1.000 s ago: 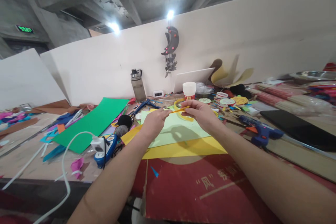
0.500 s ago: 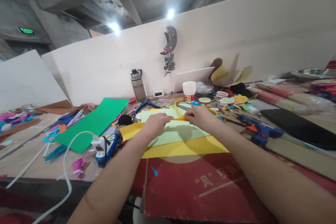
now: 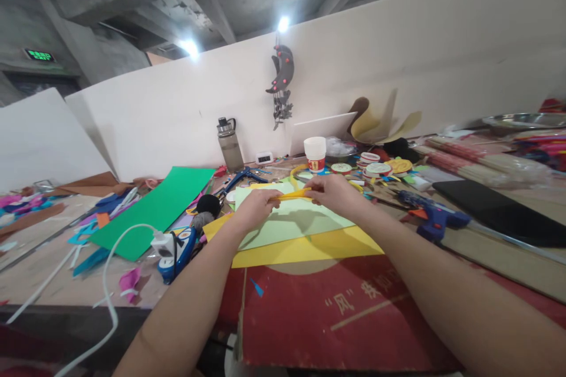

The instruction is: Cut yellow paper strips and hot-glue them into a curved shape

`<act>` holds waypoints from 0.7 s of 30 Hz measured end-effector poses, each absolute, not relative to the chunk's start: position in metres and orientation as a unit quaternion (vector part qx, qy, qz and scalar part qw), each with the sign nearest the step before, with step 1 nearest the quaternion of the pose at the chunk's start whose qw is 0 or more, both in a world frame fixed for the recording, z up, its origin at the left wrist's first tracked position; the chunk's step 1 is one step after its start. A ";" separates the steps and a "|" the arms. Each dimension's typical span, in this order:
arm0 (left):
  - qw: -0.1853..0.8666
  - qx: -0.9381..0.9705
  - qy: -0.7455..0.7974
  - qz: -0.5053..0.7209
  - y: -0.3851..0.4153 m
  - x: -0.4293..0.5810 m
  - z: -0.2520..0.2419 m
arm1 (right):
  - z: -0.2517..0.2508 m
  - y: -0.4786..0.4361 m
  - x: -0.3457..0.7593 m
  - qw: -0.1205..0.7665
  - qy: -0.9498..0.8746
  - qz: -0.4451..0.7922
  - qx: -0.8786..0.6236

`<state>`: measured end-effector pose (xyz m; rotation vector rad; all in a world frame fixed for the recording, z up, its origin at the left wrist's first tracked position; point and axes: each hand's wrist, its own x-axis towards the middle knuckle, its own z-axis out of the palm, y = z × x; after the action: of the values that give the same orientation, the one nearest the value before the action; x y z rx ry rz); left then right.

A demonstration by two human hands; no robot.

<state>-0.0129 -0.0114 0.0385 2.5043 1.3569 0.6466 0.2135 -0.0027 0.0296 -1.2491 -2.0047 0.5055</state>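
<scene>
Flanking hands: green sheet, glue gun.

Yellow strip: pinched by left hand and right hand, above a pale green sheet. Yellow sheet: lies under that, overlapping a red printed board. Blue glue gun: rests at right. Bottle: stands behind.

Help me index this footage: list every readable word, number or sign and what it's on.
"EXIT": green sign, upper left; characters above it too blurred.
"“风” 疾如": red cardboard; what follows is unclear beside the right forearm.
White clock: display too small to read.
White-and-red cup: label too small to read.
</scene>
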 end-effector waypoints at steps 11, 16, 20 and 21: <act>0.097 0.850 0.474 0.206 -0.010 -0.013 0.033 | 0.028 0.003 0.215 0.412 -0.725 0.210 -0.510; 0.025 0.876 0.459 0.143 -0.013 -0.008 0.028 | 0.028 0.003 0.217 0.368 -0.738 0.105 -0.556; 0.000 0.888 0.452 0.079 -0.019 -0.001 0.025 | 0.020 0.003 0.213 0.281 -0.766 0.030 -0.577; 0.003 0.889 0.452 0.071 -0.021 0.001 0.025 | 0.017 0.004 0.211 0.266 -0.767 0.021 -0.583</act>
<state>0.0006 -0.0210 0.0253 2.7868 1.4183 0.2226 0.2113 0.0043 0.0172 -1.5741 -2.0721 0.0561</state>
